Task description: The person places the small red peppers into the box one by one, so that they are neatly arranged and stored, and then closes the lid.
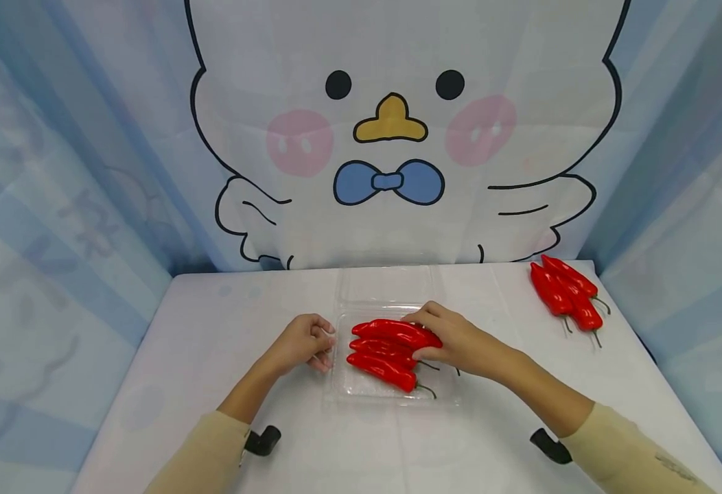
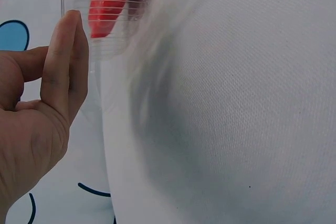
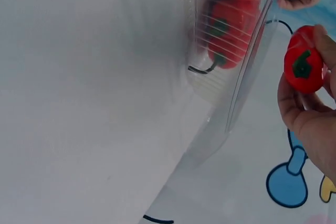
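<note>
Red pepper (image 3: pixel 300 43) held, green cap (image 3: pixel 302 66) in right-wrist view only

Curtained-off setup, wider room unclear: blue-and-white drapes (image 1: pixel 58 178) are flanking a white worktop (image 1: pixel 206 336), cartoon-printed backdrop (image 1: pixel 392 237) hanging behind.

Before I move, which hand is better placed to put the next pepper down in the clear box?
Probably your right hand: it grips a red pepper over the clear box. Your left hand holds no pepper and sits beside the box's left edge.
</note>
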The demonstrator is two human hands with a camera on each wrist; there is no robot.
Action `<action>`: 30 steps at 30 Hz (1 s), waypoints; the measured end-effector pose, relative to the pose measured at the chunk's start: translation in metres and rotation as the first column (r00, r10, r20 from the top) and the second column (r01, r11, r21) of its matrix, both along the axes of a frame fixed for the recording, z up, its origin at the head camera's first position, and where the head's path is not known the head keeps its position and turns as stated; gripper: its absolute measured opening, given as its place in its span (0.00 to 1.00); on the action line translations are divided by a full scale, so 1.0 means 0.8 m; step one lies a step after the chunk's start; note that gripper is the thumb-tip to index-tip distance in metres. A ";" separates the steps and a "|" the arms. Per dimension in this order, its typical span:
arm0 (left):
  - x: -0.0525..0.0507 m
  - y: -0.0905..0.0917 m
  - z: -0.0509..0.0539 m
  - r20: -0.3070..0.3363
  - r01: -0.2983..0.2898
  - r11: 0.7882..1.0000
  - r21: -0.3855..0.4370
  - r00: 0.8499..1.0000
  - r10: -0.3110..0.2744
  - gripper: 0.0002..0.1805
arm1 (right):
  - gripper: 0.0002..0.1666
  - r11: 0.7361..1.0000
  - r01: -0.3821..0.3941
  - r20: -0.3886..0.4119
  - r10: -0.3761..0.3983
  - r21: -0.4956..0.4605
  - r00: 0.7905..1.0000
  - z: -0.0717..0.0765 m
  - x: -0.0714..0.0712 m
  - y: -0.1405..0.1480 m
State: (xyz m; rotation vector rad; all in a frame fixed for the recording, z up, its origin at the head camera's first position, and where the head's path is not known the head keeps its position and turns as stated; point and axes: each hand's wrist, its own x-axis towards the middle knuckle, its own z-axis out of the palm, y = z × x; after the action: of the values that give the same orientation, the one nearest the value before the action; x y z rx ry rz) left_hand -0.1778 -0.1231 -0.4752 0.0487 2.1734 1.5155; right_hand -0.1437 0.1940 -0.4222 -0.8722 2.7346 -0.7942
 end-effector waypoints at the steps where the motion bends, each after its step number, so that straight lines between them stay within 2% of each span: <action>1: 0.000 0.000 0.000 0.000 0.001 1.000 0.001 1.000 -0.001 0.11 | 0.36 1.000 -0.011 0.008 0.011 -0.003 1.000 -0.001 0.000 -0.002; 12: 0.002 0.001 0.001 0.000 0.001 1.000 -0.002 1.000 -0.001 0.11 | 0.34 0.994 -0.111 0.062 0.110 0.001 0.992 -0.014 0.010 -0.026; 19: 0.001 0.001 0.002 -0.007 -0.001 1.000 -0.003 1.000 0.001 0.11 | 0.34 0.986 -0.168 0.032 0.168 0.017 0.985 -0.023 0.016 -0.035; 26: 0.000 0.001 0.002 -0.008 -0.002 1.000 -0.004 1.000 0.002 0.12 | 0.35 0.982 -0.174 0.073 0.169 0.071 0.983 -0.033 0.019 -0.039; 30: 0.002 0.001 0.002 -0.006 -0.001 1.000 0.000 1.000 0.001 0.11 | 0.35 0.977 -0.187 0.065 0.181 0.102 0.981 -0.038 0.021 -0.042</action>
State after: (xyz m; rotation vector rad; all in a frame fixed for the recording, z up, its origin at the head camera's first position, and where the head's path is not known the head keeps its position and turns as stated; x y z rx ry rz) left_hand -0.1759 -0.1222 -0.4736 0.0523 2.1782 1.5181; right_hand -0.1268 0.1607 -0.4523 -1.0448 2.5746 -0.6191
